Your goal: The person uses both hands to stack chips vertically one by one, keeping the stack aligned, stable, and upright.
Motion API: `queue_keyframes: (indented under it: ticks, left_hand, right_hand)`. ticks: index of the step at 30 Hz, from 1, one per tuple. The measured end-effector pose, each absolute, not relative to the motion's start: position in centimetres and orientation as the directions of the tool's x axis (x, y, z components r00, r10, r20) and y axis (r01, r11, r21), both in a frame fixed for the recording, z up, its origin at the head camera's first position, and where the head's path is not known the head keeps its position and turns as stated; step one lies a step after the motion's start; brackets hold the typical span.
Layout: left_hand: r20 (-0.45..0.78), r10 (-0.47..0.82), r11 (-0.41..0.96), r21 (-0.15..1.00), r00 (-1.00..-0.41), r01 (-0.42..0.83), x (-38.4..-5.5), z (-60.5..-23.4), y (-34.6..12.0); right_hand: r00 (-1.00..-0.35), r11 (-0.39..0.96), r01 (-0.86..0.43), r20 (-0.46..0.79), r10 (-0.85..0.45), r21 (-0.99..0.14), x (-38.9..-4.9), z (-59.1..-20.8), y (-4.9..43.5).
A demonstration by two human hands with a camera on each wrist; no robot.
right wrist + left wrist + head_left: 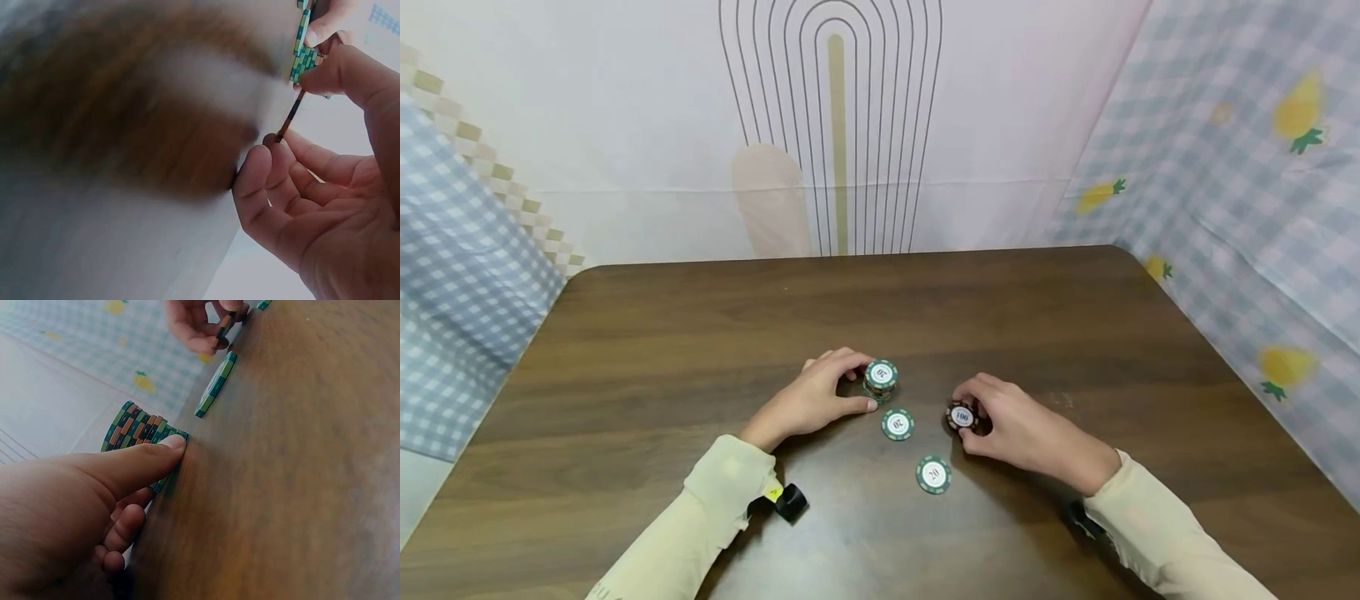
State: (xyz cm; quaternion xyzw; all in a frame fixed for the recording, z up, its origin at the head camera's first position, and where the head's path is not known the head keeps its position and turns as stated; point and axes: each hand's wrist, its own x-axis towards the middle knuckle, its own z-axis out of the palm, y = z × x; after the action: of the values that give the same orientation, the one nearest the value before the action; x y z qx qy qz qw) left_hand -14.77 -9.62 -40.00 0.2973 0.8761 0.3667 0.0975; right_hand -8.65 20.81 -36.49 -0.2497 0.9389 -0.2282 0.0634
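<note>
My left hand (816,396) grips a short stack of poker chips (881,377), thumb on the near side and fingers behind. A green chip marked 20 tops it; in the left wrist view the stack's edge (128,427) shows green, black and orange layers. To its right, my right hand (1026,429) pinches a black chip (961,415) marked 100 between thumb and fingertips. From the right wrist, that chip (291,115) appears edge-on, tilted off the table. Between the hands lies a green 20 chip (897,424), with another green 20 chip (933,475) nearer me.
Everything lies on a dark brown wooden table (700,317) with rounded far corners. A white patterned cloth (647,142) hangs behind it, and blue checked cloths (1217,217) hang at both sides. A small black device (791,503) sits at my left cuff.
</note>
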Motion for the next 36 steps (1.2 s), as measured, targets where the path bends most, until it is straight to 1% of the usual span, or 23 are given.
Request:
queue_keyframes:
  ticks: [7, 13, 19, 27, 36]
  left_hand:
    - [0.051, 0.587, 0.553, 0.704, -0.808, 0.445, -14.7, -40.0, -9.5]
    - [0.057, 0.586, 0.553, 0.701, -0.808, 0.451, -14.8, -40.0, -9.5]
    - [0.065, 0.59, 0.544, 0.704, -0.805, 0.456, -14.6, -39.9, -9.6]
    - [0.062, 0.602, 0.542, 0.7, -0.796, 0.465, -14.5, -40.1, -9.3]
    - [0.067, 0.593, 0.56, 0.682, -0.802, 0.47, -14.7, -40.1, -9.4]
  right_hand:
    - [-0.858, 0.757, -0.468, 0.027, -0.513, -0.456, -8.8, -36.7, 20.8]
    - [-0.849, 0.73, -0.489, 0.069, -0.524, -0.477, -9.2, -36.4, 20.8]
    - [-0.848, 0.723, -0.486, 0.066, -0.526, -0.49, -9.6, -36.0, 20.5]
    - [-0.862, 0.752, -0.481, 0.085, -0.5, -0.451, -9.8, -35.5, 19.1]
    - [-0.866, 0.772, -0.486, 0.108, -0.488, -0.41, -10.5, -35.0, 17.0]
